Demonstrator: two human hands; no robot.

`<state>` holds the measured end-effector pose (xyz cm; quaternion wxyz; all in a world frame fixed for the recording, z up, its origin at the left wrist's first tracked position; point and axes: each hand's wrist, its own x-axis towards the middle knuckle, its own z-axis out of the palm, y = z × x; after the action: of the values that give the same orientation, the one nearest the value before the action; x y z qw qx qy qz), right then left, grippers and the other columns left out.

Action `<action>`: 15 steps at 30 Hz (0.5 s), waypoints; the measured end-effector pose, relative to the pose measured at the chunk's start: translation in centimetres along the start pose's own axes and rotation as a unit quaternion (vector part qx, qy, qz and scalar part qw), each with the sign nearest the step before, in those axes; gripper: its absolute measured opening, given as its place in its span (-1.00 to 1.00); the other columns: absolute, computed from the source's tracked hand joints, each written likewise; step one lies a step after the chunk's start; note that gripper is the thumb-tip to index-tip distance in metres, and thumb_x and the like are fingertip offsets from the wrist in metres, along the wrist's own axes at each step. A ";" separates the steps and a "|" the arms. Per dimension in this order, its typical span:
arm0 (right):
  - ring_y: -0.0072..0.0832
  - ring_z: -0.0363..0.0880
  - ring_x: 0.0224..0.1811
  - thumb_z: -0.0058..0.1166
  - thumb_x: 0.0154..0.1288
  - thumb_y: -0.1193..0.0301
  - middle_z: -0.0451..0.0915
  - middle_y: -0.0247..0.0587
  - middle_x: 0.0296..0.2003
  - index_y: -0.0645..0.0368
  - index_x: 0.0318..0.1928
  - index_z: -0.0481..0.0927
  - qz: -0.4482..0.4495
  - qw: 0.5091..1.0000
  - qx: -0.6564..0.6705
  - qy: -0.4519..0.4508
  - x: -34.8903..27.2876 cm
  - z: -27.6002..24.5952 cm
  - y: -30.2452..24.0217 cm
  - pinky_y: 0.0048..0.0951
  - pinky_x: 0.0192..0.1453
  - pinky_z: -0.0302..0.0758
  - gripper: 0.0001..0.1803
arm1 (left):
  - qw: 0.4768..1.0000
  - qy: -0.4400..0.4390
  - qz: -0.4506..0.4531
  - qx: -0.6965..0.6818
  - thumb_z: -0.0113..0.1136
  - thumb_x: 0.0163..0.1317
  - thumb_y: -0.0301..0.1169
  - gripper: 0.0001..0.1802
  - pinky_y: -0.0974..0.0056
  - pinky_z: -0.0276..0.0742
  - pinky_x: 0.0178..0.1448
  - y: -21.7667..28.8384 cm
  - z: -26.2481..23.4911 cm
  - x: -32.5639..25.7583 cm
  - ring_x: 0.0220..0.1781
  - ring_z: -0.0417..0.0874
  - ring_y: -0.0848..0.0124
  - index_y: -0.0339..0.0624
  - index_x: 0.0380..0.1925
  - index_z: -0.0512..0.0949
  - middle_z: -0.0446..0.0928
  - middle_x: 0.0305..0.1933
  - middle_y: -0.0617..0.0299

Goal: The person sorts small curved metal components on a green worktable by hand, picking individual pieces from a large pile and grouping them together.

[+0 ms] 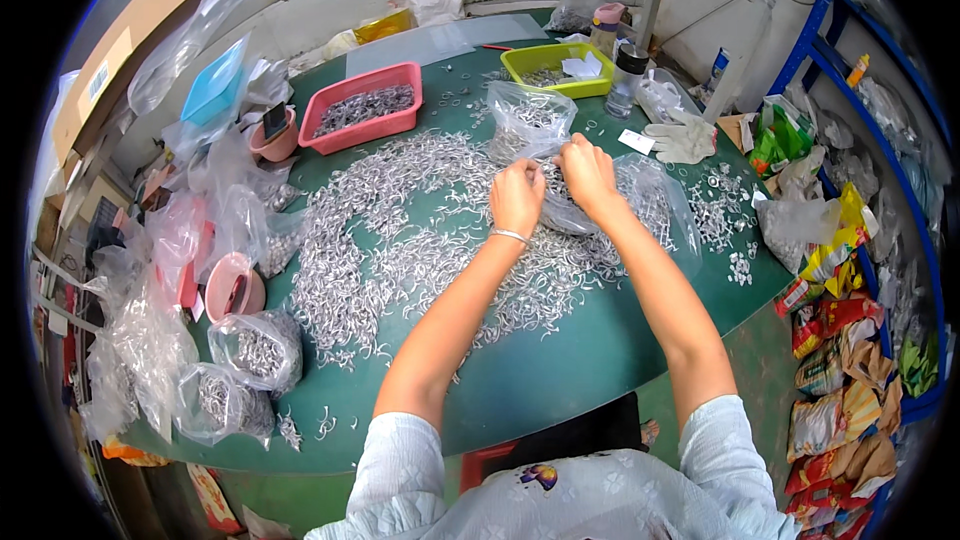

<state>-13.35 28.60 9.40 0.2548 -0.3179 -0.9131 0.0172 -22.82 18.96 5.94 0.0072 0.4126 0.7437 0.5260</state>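
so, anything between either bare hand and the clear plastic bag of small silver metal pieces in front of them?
Nothing visible. The bare left hand and bare right hand are both at the clear plastic bag's near side; exact fingertip grip is hidden.

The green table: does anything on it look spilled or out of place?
Yes, perhaps: curved silvery pieces lie loose across the green table, outside the pink tray, resembling a spill, though possibly deliberate. No damage stands out.

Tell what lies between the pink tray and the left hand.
In the head view, loose silver pieces cover the table between the pink tray and the left hand.
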 end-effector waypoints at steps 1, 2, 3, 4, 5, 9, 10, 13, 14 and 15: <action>0.05 0.64 -0.21 0.16 0.19 0.41 0.59 0.04 -0.23 0.29 -0.41 0.65 -0.003 1.000 -0.020 -0.007 0.2 0.1 0.0 0.00 -0.16 0.57 -0.83 | 0.999 0.004 -0.019 -0.035 0.29 0.16 -0.39 -0.78 0.19 0.60 -0.21 -0.2 0.5 0.4 -0.35 0.75 0.20 -0.35 -0.29 0.68 0.69 -0.38 -0.03; 0.05 0.64 -0.21 0.17 0.19 0.41 0.59 0.04 -0.23 0.28 -0.42 0.65 0.007 1.000 -0.024 0.004 0.3 0.0 0.1 0.00 -0.16 0.57 -0.83 | 0.997 0.008 -0.037 -0.069 0.30 0.16 -0.39 -0.77 0.22 0.60 -0.23 -0.5 0.8 0.7 -0.36 0.75 0.27 -0.37 -0.30 0.67 0.70 -0.39 -0.01; 0.05 0.64 -0.21 0.18 0.18 0.41 0.59 0.03 -0.23 0.28 -0.42 0.65 0.020 0.999 -0.025 0.012 0.2 0.0 0.1 0.00 -0.17 0.57 -0.84 | 0.993 -0.008 -0.049 -0.103 0.28 0.20 -0.39 -0.77 0.26 0.60 -0.22 -0.6 0.6 0.7 -0.33 0.75 0.31 -0.39 -0.29 0.66 0.71 -0.37 0.02; 0.05 0.64 -0.21 0.18 0.18 0.41 0.59 0.03 -0.23 0.27 -0.43 0.65 0.032 0.999 -0.028 0.022 0.2 -0.1 0.2 0.00 -0.17 0.57 -0.84 | 0.989 -0.022 -0.060 -0.137 0.27 0.23 -0.38 -0.76 0.29 0.60 -0.20 -0.6 0.4 0.7 -0.29 0.75 0.35 -0.41 -0.27 0.65 0.71 -0.34 0.04; 0.03 0.64 -0.24 0.20 0.18 0.41 0.59 0.01 -0.25 0.26 -0.40 0.67 0.042 0.998 -0.028 0.030 0.0 -0.5 0.4 -0.02 -0.18 0.56 -0.85 | 0.982 -0.036 -0.071 -0.171 0.25 0.26 -0.38 -0.75 0.33 0.60 -0.18 -0.6 0.2 0.7 -0.26 0.75 0.39 -0.42 -0.26 0.64 0.72 -0.32 0.07; -0.01 0.64 -0.28 0.17 0.22 0.45 0.59 0.04 -0.30 0.30 -0.39 0.67 0.017 0.989 0.118 0.083 -1.6 -2.4 -0.9 -0.05 -0.20 0.52 -0.85 | 0.878 -0.117 -0.205 -0.417 0.15 0.37 -0.39 -0.74 0.31 0.61 0.02 -0.7 -2.3 0.0 -0.04 0.73 0.31 -0.37 -0.08 0.54 0.68 -0.08 0.05; -0.03 0.63 -0.30 0.19 0.20 0.46 0.59 0.04 -0.34 0.31 -0.37 0.67 0.006 0.984 0.165 0.066 -2.1 -2.3 -0.9 -0.10 -0.21 0.52 -0.86 | 0.857 -0.124 -0.229 -0.444 0.14 0.37 -0.39 -0.74 0.29 0.63 0.04 -0.7 -2.9 -0.5 -0.01 0.72 0.29 -0.38 -0.07 0.53 0.67 -0.06 0.02; -0.13 0.59 -0.37 0.22 0.15 0.51 0.59 0.00 -0.43 0.32 -0.35 0.69 -0.050 0.969 0.240 0.008 -3.9 -3.8 -2.0 -0.23 -0.25 0.48 -0.89 | 0.801 -0.157 -0.272 -0.509 0.12 0.38 -0.43 -0.72 0.23 0.68 0.02 0.2 -4.3 -2.2 0.05 0.70 0.17 -0.43 -0.03 0.48 0.64 -0.07 -0.03; -0.15 0.58 -0.38 0.22 0.15 0.52 0.58 -0.02 -0.44 0.32 -0.35 0.69 -0.061 0.976 0.206 0.013 -3.9 -3.6 -1.8 -0.23 -0.27 0.46 -0.90 | 0.798 -0.160 -0.241 -0.529 0.14 0.36 -0.43 -0.74 0.24 0.70 -0.02 -0.2 -4.2 -2.4 -0.04 0.73 0.19 -0.43 -0.07 0.49 0.65 -0.12 -0.05; -0.15 0.56 -0.40 0.22 0.16 0.54 0.56 -0.01 -0.45 0.32 -0.36 0.68 -0.066 0.972 0.224 -0.010 -4.4 -3.7 -2.1 -0.25 -0.29 0.45 -0.92 | 0.798 -0.169 -0.242 -0.525 0.16 0.35 -0.43 -0.74 0.23 0.71 -0.05 -0.7 -4.6 -3.1 -0.10 0.73 0.21 -0.43 -0.09 0.51 0.66 -0.16 -0.05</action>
<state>-9.80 23.84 10.99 0.3112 -0.1917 -0.9073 0.2077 -23.25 13.41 6.18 0.4752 0.2341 0.4161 0.7391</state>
